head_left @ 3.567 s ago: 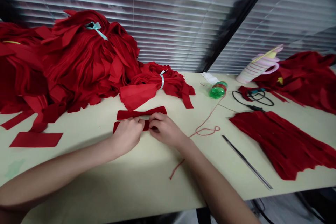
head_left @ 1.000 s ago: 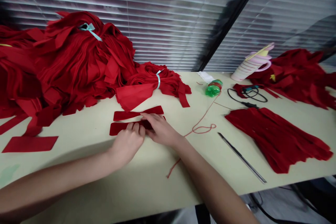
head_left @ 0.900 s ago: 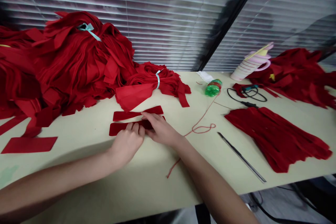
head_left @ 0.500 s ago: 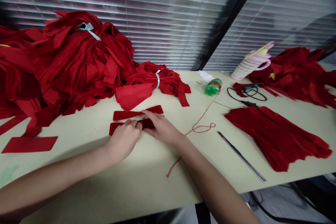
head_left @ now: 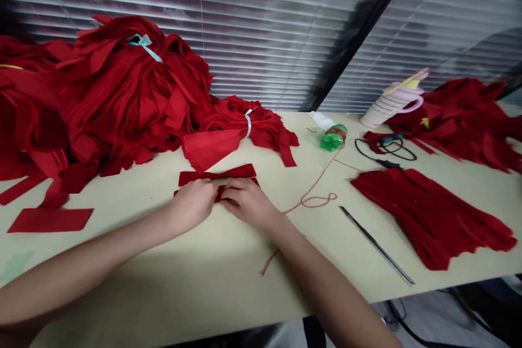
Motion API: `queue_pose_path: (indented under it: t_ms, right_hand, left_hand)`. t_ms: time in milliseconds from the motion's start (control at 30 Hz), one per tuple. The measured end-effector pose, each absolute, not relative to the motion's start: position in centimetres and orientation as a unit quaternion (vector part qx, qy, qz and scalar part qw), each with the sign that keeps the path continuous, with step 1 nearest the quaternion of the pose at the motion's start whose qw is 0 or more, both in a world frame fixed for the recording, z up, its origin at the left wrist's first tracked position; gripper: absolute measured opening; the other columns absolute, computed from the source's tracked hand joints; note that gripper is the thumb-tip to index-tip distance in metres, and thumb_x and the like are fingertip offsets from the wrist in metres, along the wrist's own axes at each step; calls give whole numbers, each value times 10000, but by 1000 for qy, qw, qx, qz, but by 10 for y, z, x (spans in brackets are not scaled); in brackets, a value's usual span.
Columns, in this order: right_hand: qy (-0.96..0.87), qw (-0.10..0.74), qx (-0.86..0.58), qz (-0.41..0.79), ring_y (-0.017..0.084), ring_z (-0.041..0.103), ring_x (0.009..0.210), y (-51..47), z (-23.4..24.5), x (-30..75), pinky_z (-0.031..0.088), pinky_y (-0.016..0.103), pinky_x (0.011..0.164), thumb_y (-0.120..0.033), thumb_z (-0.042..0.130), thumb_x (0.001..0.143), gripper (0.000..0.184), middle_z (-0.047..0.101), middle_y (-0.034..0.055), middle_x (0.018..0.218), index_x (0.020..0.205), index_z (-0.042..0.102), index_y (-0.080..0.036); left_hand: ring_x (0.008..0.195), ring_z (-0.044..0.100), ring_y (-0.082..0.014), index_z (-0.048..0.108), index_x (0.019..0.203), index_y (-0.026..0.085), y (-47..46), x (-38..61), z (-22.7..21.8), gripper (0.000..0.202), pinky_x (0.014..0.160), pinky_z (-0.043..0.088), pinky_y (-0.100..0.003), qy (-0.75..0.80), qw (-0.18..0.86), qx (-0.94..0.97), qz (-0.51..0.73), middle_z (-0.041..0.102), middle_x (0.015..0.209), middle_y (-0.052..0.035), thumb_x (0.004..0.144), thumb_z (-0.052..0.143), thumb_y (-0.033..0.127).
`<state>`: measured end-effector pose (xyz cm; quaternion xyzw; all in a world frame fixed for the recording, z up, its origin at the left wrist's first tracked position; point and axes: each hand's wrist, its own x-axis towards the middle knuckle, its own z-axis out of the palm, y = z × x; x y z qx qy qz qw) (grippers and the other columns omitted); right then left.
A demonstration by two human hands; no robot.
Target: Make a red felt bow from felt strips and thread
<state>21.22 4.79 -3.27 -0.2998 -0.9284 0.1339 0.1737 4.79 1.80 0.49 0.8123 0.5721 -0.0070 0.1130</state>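
The left hand (head_left: 193, 205) and right hand (head_left: 248, 205) are bare; the forearms (head_left: 110, 253) bare, slender.

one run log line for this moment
left hand: on near red strip; right hand: on same strip; far red strip: just beyond; red cord: partly hidden

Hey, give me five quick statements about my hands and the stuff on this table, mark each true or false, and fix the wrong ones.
1. The left hand and right hand are both at the nearer red strip. True.
2. The slim metal tool lies to the left of both hands. False: the slim metal tool lies to their right.
3. Red cord is wound around the green object. True.
4. The bow on the tall red pile is black. False: the bow is pale blue.
5. The farther red strip lies on the far side of the hands. True.
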Motion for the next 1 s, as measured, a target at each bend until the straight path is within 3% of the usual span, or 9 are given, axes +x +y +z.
queue_pose_path:
  t_ms: [233,633,1000]
  right_hand:
    - [-935,156,-309,80,192,564,815,44,-32,208,411,330,765,-218,546,832,161,641,69,851,840,687,-142]
    - [-949,109,-294,2,214,545,831,39,-33,205,394,362,784,-132,441,871,204,603,94,855,825,640,-125]
    - [-938,147,-313,23,210,492,867,39,-39,206,412,378,811,-139,389,895,226,525,116,1006,854,611,-123]
  left_hand:
    - [741,635,-226,600,818,111,18,48,5,249,641,474,-323,565,124,816,2,647,790,-110,848,352,100]
    - [741,632,-216,586,824,115,19,47,2,222,653,475,-315,565,120,816,15,642,809,-101,854,366,118]
    - [749,628,-217,587,832,104,18,47,2,238,637,472,-309,557,120,822,12,643,817,-111,857,351,109]
